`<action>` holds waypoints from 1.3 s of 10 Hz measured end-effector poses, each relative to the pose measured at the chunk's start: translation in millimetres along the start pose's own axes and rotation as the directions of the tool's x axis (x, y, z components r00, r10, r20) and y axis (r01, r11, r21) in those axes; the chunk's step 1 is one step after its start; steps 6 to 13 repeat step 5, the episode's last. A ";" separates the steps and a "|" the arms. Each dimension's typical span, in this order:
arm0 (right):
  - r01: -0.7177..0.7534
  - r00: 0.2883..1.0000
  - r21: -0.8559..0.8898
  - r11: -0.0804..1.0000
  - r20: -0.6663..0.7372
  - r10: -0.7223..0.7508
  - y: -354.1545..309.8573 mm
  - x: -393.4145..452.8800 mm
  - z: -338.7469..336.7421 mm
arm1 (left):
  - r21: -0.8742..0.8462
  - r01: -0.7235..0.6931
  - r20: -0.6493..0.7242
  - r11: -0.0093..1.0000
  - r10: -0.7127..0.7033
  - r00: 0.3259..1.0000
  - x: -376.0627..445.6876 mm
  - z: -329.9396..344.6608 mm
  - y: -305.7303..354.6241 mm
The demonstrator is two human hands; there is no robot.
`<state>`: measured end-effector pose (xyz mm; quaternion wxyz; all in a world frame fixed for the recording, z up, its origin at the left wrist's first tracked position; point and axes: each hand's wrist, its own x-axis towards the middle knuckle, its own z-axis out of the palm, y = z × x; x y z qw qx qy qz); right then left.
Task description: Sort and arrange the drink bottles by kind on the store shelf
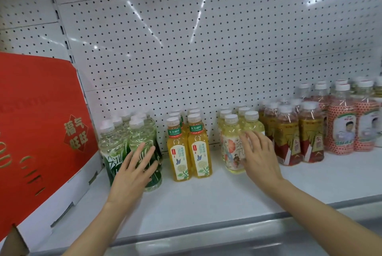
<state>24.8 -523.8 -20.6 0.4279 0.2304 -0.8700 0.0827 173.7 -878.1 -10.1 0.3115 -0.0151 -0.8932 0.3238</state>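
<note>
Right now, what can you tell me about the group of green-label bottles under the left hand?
The green-label bottles stand upright in a tight cluster at the left end of the shelf, next to a red box. They look like clear plastic holding pale, nearly colourless liquid, with whitish caps and dark green wraps printed with white bamboo-like leaves on the lower half. Several rows run back toward the pegboard; the exact count is unclear. The left hand rests with straight fingers against the front right bottle.
</note>
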 end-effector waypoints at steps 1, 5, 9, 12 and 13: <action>-0.049 0.998 -0.016 0.999 0.048 0.050 9.8 -2.3 0.5 | 0.018 0.013 -0.009 1.000 -0.013 1.000 -2.4 3.4 -3.3; -0.121 0.992 0.252 0.960 0.070 0.107 29.0 -16.1 -5.3 | -0.323 0.397 0.137 0.859 -0.372 0.918 -21.8 -24.1 41.9; -0.121 0.992 0.252 0.960 0.070 0.107 29.0 -16.1 -5.3 | -0.323 0.397 0.137 0.859 -0.372 0.918 -21.8 -24.1 41.9; -0.121 0.992 0.252 0.960 0.070 0.107 29.0 -16.1 -5.3 | -0.323 0.397 0.137 0.859 -0.372 0.918 -21.8 -24.1 41.9; -0.121 0.992 0.252 0.960 0.070 0.107 29.0 -16.1 -5.3 | -0.323 0.397 0.137 0.859 -0.372 0.918 -21.8 -24.1 41.9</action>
